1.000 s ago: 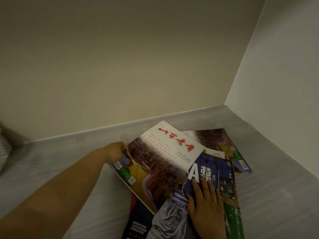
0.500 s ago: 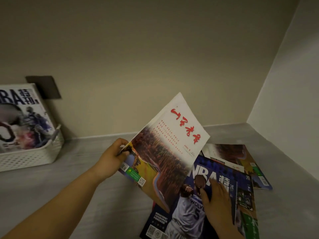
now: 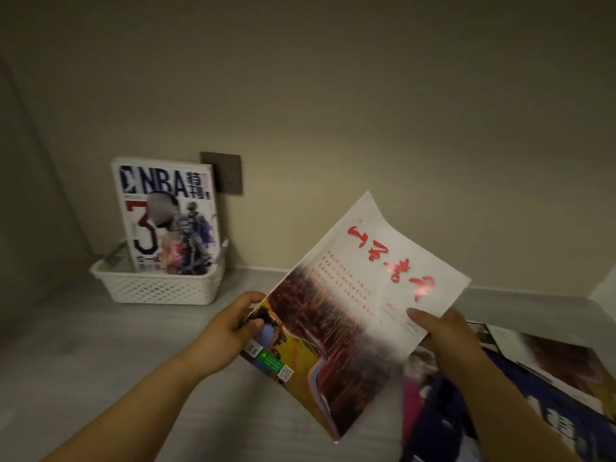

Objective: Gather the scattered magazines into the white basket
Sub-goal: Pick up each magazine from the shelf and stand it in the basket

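I hold a magazine with a white cover and red brush lettering (image 3: 350, 301) tilted up above the floor. My left hand (image 3: 233, 328) grips its left edge, and my right hand (image 3: 443, 331) pinches its right edge, thumb on the cover. The white basket (image 3: 156, 288) stands at the back left by the wall, with an NBA magazine (image 3: 166, 215) upright inside it. More magazines (image 3: 533, 388) lie overlapped on the floor at the lower right, partly hidden behind my right arm.
A dark wall plate (image 3: 226, 173) sits on the wall behind the basket. The grey floor (image 3: 100, 355) stretches between me and the basket. A wall corner closes the space at the far right.
The magazine rose higher off the pile. My right hand left the NBA magazine on the floor and took the lifted magazine's right edge. The view swung left, bringing the basket further in.
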`<state>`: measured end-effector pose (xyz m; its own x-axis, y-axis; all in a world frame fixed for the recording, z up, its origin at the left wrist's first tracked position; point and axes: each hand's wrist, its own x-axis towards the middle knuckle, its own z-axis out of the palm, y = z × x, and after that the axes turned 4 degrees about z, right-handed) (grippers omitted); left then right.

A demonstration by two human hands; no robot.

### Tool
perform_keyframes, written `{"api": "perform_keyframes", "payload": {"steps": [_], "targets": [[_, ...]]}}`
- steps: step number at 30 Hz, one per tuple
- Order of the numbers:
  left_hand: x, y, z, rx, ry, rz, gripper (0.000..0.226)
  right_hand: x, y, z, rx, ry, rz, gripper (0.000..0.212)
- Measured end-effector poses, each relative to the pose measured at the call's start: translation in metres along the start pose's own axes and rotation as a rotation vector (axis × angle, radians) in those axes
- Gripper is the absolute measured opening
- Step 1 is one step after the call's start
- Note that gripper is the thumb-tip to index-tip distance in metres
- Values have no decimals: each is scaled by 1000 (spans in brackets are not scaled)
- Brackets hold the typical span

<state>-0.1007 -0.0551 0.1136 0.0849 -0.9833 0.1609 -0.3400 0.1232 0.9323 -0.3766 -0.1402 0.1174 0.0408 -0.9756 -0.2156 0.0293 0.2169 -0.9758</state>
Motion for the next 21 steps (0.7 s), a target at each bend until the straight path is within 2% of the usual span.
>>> {"api": "perform_keyframes", "payload": {"steps": [4,9,13,18,21], "targets": [[-4,-20,-68,6,98,-39,37,4,-22,76,-64,-115,-81,26],[2,-49,-149,158,179,-61,27,18,-58,176,-170,-213,-161,20],[20,-68,-213,264,348,-49,23,28,-79,250,-212,-290,-247,21],[53,-83,-280,385,503,1,22,38,-100,323,-255,-280,-361,27],[76,-91,-306,326,524,-20,22,49,-110,356,-252,-244,-424,30]]}}
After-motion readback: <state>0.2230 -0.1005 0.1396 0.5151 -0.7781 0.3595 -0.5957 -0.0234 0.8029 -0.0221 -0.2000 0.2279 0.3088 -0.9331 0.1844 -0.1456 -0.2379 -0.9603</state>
